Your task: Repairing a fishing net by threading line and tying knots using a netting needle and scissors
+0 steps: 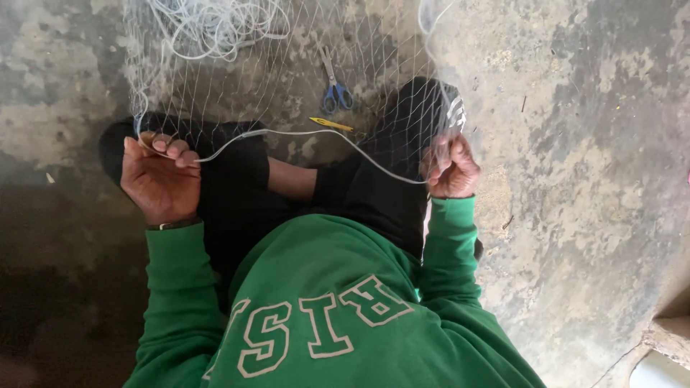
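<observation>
The left hand (159, 176) is raised at the left of the view, palm turned toward the camera, wrist bent back out of a green sleeve (180, 287). Its fingers (176, 152) are curled together and clamped on a pale cord (302, 134) at the edge of a net (287, 79). The right hand (451, 167) is held up at about the same height on the other side, its back toward the camera, fingers closed on the same cord and on a bunch of mesh. Between the two hands the cord is hung in a shallow arc, rising near the middle and dipping toward the right hand.

The net is spread upward from the hands across the knees, which are clad in black trousers (388, 179). More cord is heaped in loose coils (215, 25) at the top left.

A floor (575, 144) of worn, blotched concrete, grey and tan, is seen beneath everything. Blue-handled scissors (335, 90) are lain on it under the mesh, and a yellow netting needle (330, 123) is placed just below them. A lighter edge is shown at the bottom right corner; what it belongs to cannot be told.
</observation>
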